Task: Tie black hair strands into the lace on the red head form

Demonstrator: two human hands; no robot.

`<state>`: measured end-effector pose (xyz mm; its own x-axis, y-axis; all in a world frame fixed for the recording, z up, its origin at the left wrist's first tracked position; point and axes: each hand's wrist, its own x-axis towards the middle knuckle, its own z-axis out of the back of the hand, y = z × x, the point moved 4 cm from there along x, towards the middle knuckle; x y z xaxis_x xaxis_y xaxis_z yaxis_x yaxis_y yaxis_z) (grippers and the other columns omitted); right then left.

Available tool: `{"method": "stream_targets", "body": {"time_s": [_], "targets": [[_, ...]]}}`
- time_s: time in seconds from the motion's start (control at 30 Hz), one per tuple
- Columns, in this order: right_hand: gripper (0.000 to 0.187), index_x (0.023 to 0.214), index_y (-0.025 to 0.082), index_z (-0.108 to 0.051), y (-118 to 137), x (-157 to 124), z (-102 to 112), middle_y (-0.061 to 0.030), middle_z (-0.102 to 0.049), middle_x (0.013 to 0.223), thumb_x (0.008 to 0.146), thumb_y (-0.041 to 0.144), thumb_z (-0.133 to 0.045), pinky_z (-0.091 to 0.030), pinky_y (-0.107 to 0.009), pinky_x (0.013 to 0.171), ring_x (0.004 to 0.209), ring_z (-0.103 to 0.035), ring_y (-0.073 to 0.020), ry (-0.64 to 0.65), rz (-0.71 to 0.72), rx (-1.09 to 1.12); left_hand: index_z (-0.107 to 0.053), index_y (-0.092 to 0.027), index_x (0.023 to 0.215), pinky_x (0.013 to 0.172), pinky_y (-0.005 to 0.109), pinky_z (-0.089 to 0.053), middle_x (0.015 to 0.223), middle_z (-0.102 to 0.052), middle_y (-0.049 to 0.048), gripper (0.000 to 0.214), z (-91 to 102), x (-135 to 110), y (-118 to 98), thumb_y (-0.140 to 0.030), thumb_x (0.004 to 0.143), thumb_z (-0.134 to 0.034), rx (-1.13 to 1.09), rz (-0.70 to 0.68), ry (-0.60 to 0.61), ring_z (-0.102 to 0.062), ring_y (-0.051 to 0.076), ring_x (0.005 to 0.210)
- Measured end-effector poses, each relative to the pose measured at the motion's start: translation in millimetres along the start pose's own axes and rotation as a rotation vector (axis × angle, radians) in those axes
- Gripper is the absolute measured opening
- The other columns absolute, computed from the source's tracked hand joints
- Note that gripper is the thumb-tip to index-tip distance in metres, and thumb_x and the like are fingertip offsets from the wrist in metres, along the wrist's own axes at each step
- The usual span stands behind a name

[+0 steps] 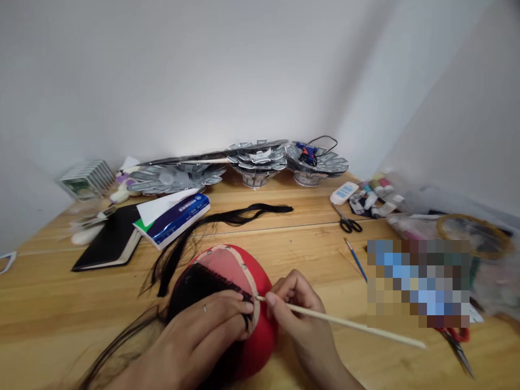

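Observation:
A red rounded head form (260, 276) lies on the wooden table in front of me, with a pink mesh cap (229, 265) stretched over it. Black hair (203, 290) is laid along the cap, and long loose strands (239, 215) trail across the table. My left hand (195, 341) presses and pinches the hair near the cap's beige edge. My right hand (296, 309) holds a thin wooden stick (353, 323), its tip at that same edge, beside my left fingers.
Past the head form lie a black notebook (109, 238), a blue-and-white packet (173, 216), scissors (345, 219), and a paintbrush (356, 260). Silver paper discs (176, 179) and a blue glue gun (307, 153) stand by the back wall. A blurred patch hides part of the right side.

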<state>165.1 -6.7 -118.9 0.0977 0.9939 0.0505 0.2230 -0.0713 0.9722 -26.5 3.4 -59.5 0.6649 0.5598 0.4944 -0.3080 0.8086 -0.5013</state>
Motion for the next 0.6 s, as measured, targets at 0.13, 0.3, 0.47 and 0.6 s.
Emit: {"method": "stream_targets", "body": {"time_s": [0.13, 0.3, 0.47, 0.6], "targets": [[0.044, 0.074, 0.022, -0.055, 1, 9, -2, 0.0042, -0.063, 0.059, 0.085, 0.056, -0.08, -0.036, -0.024, 0.053, 0.053, -0.049, -0.0115, 0.021, 0.06, 0.004, -0.068, -0.019, 0.095, 0.079, 0.022, -0.061, 0.091, -0.076, 0.0044, 0.033, -4.9, 7, 5, -0.021, 0.112, -0.04, -0.038, 0.021, -0.059, -0.074, 0.016, 0.087], [0.032, 0.084, 0.019, -0.061, -4, 14, -4, 0.0065, -0.063, 0.065, 0.095, 0.045, -0.075, -0.047, -0.025, 0.056, 0.056, -0.056, -0.0116, 0.08, 0.164, 0.002, -0.068, -0.015, 0.091, 0.077, 0.034, -0.062, 0.086, -0.071, 0.001, 0.025, 9.8, 28, -8, -0.028, 0.109, -0.058, -0.064, 0.203, 0.078, -0.072, 0.016, 0.079], [0.024, 0.119, 0.017, -0.068, -6, 17, -5, -0.006, -0.073, 0.113, 0.102, 0.033, -0.069, -0.063, -0.039, 0.077, 0.088, -0.073, -0.0202, 0.182, 0.207, -0.023, -0.068, -0.014, 0.115, 0.077, 0.037, -0.063, 0.106, -0.072, 0.0057, 0.023, 17.3, 46, -22, -0.035, 0.105, -0.066, -0.048, 0.363, 0.271, -0.072, 0.019, 0.085], [0.028, 0.125, 0.017, -0.067, -9, 19, -5, -0.0079, -0.072, 0.12, 0.102, 0.034, -0.069, -0.064, -0.042, 0.081, 0.096, -0.074, -0.0227, 0.203, 0.221, -0.019, -0.067, -0.015, 0.12, 0.083, 0.04, -0.063, 0.114, -0.072, 0.0075, 0.026, 18.4, 60, -30, -0.035, 0.104, -0.067, 0.014, 0.427, 0.355, -0.072, 0.021, 0.093]]}}
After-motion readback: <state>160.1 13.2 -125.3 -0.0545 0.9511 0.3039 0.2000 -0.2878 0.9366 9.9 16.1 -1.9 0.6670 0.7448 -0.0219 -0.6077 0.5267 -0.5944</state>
